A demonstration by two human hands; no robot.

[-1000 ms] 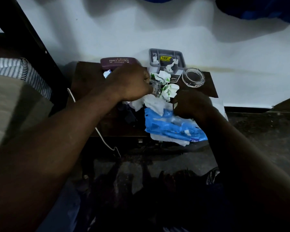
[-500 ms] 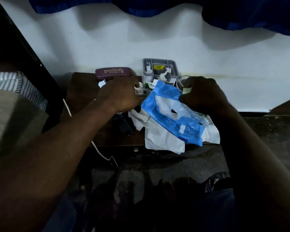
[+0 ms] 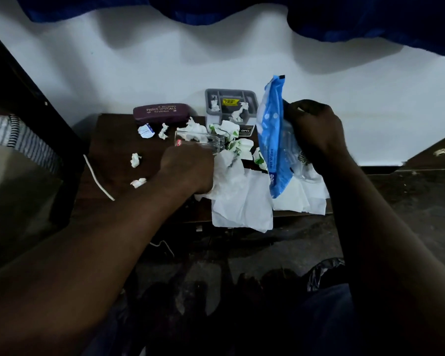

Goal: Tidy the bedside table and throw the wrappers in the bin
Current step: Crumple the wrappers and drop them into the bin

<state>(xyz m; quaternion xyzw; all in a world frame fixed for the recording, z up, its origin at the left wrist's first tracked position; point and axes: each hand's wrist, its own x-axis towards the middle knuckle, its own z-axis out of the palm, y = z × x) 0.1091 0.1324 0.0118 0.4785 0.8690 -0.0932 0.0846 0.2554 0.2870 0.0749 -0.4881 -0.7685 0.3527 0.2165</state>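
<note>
Now holds blue plastic wipes packet (image 3: 272,140) upright in right hand (image 3: 316,132). Grips clear glass tumbler (image 3: 203,140) in left hand (image 3: 188,170).

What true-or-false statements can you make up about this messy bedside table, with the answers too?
1. The right hand holds the blue wipes pack up off the table. True.
2. The glasses case is green. False: it is dark maroon.
3. Crumpled paper bits sit in the grey organiser. True.
4. The white cable lies on top of the organiser. False: it lies near the table's left edge.
5. The left hand grips a clear glass. True.
</note>
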